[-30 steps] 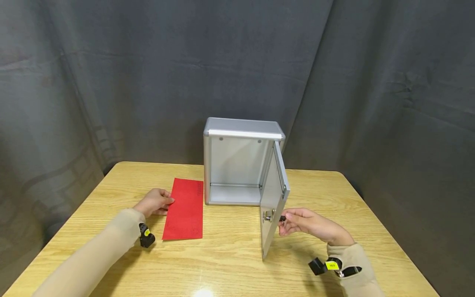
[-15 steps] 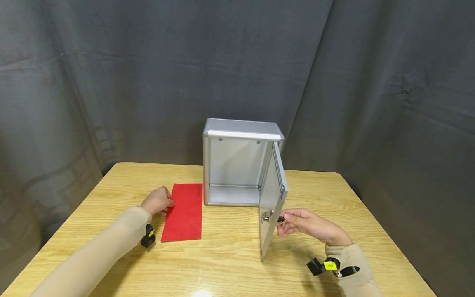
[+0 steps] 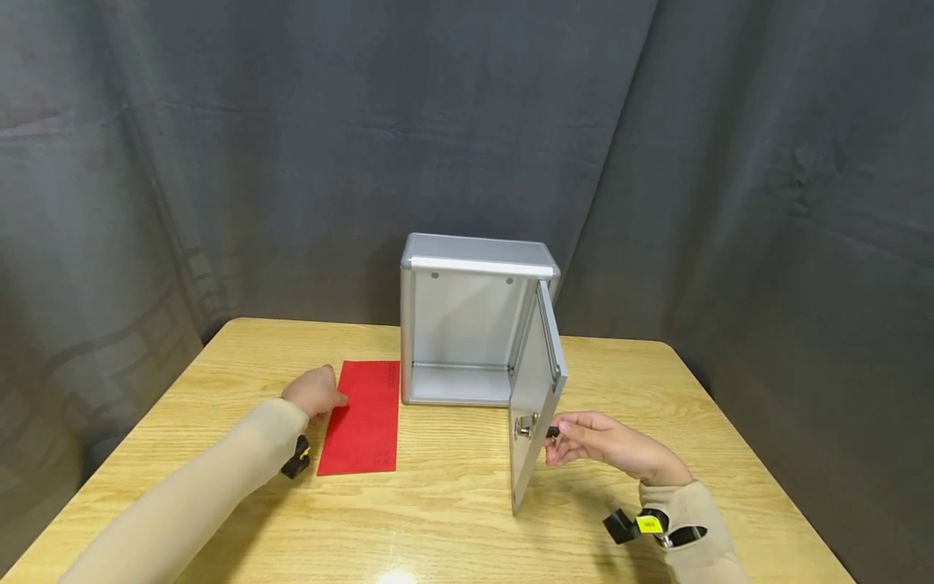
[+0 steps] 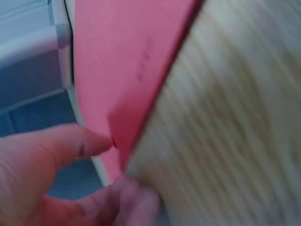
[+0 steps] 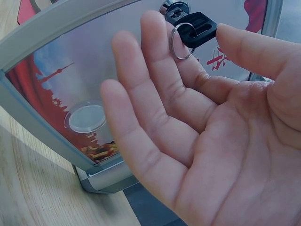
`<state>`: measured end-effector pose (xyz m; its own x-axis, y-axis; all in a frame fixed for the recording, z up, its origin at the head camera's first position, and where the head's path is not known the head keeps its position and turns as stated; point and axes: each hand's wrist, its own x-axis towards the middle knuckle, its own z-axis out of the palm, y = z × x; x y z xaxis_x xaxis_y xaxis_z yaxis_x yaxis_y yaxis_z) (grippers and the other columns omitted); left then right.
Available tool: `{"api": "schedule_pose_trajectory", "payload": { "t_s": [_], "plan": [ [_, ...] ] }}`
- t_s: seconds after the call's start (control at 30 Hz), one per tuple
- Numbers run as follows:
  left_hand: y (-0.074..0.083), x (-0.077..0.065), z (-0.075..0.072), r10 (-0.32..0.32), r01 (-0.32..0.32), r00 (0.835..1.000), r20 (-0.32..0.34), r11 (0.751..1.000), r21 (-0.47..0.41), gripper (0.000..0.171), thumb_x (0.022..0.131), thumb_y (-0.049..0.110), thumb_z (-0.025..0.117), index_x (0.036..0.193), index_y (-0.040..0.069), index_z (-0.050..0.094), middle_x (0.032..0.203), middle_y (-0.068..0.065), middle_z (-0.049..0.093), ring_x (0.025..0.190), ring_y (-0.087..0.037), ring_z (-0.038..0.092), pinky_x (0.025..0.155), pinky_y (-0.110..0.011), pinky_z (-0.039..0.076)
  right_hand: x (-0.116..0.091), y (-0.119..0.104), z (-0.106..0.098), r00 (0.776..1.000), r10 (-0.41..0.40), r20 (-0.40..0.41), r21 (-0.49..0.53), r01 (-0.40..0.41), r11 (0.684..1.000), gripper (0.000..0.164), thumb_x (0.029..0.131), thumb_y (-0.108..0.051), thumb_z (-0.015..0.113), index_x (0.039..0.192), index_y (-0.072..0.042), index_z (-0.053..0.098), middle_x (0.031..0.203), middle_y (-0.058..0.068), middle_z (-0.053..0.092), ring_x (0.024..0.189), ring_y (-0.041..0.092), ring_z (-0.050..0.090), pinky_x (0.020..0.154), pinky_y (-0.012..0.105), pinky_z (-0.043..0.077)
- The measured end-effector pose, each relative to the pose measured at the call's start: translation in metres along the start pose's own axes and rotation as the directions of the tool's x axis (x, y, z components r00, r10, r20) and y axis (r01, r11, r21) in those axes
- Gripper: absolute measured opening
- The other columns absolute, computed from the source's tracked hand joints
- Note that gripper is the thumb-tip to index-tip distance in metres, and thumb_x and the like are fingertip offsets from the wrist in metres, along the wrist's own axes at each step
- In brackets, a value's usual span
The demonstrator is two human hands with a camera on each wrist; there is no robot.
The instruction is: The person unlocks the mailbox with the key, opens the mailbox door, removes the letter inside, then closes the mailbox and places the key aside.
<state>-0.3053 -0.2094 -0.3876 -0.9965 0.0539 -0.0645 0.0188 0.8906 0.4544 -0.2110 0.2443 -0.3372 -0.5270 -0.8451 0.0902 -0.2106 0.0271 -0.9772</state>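
At the left of the table, my left hand (image 3: 314, 392) pinches the left edge of a flat red envelope (image 3: 368, 430); in the left wrist view its thumb (image 4: 89, 140) lies on top and the fingers go under the edge. A silver metal box (image 3: 477, 253) stands upright, its door (image 3: 536, 365) swung out to the right. With thumb and forefinger my right hand (image 3: 613, 442) holds a black-headed key (image 5: 200, 22) on a ring, set in the door's lock (image 5: 180, 8). The other fingers are spread in front of the door's printed face.
The wooden table (image 3: 438, 527) has a dark grey curtain (image 3: 365, 146) behind and around it. The door juts toward me between the two hands. Inside the box, pale walls (image 3: 467, 316) show, with two round spots near the top.
My left hand has shifted slightly right along the envelope, turning its back upward. The envelope's far edge has come down a little toward me. My right hand and the door have hardly moved.
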Motion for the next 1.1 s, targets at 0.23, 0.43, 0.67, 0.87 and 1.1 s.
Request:
{"api": "schedule_pose_trajectory", "payload": {
  "t_s": [0.23, 0.43, 0.67, 0.87, 1.1],
  "plan": [
    [0.037, 0.000, 0.005, 0.228, -0.322, 0.921, -0.315, 0.901, -0.290, 0.024, 0.094, 0.019, 0.061, 0.109, 0.002, 0.055, 0.102, -0.014, 0.059, 0.091, -0.026, 0.058, 0.081, -0.038, 0.051, -0.002, -0.001, -0.001, 1.000, -0.011, 0.010, 0.030, 0.011, 0.999, 0.034, 0.107, -0.009, 0.026, 0.121, -0.009, 0.057, 0.111, -0.001, 0.067, 0.104, 0.013, 0.065, 0.097, 0.029, 0.051],
    [0.055, 0.000, 0.021, 0.275, -0.354, 0.934, -0.230, 0.607, -0.711, 0.034, 0.096, 0.017, 0.060, 0.122, -0.002, 0.050, 0.119, -0.018, 0.054, 0.110, -0.035, 0.055, 0.097, -0.039, 0.051, -0.004, -0.001, 0.000, 1.000, -0.018, 0.012, 0.039, 0.017, 0.999, 0.037, 0.107, -0.010, 0.026, 0.127, -0.012, 0.057, 0.112, -0.002, 0.068, 0.105, 0.012, 0.065, 0.096, 0.029, 0.052],
    [0.061, -0.001, 0.030, 0.242, -0.282, 0.953, -0.183, 0.487, -0.826, 0.035, 0.096, 0.015, 0.061, 0.122, -0.005, 0.048, 0.113, -0.013, 0.055, 0.103, -0.024, 0.058, 0.099, -0.048, 0.049, -0.006, 0.000, 0.000, 0.999, -0.032, 0.018, 0.047, 0.032, 0.998, 0.039, 0.107, -0.008, 0.025, 0.131, -0.013, 0.056, 0.113, 0.001, 0.067, 0.105, 0.013, 0.065, 0.097, 0.030, 0.052],
    [0.062, -0.001, 0.032, 0.211, -0.233, 0.967, -0.145, 0.485, -0.843, 0.035, 0.096, 0.017, 0.061, 0.123, -0.002, 0.048, 0.112, -0.009, 0.055, 0.107, -0.026, 0.055, 0.102, -0.050, 0.047, -0.004, -0.002, 0.001, 0.999, -0.040, 0.024, 0.041, 0.039, 0.998, 0.039, 0.107, -0.007, 0.024, 0.129, -0.009, 0.056, 0.113, 0.001, 0.067, 0.105, 0.013, 0.065, 0.099, 0.031, 0.051],
    [0.062, 0.001, 0.032, 0.201, -0.213, 0.971, -0.128, 0.490, -0.846, 0.035, 0.097, 0.018, 0.060, 0.124, -0.001, 0.048, 0.112, -0.007, 0.055, 0.106, -0.024, 0.055, 0.102, -0.050, 0.047, 0.001, -0.002, 0.004, 1.000, -0.020, 0.009, 0.029, 0.019, 0.999, 0.035, 0.107, -0.007, 0.026, 0.127, -0.001, 0.054, 0.112, 0.000, 0.067, 0.104, 0.014, 0.065, 0.098, 0.032, 0.051]
  ]
}}
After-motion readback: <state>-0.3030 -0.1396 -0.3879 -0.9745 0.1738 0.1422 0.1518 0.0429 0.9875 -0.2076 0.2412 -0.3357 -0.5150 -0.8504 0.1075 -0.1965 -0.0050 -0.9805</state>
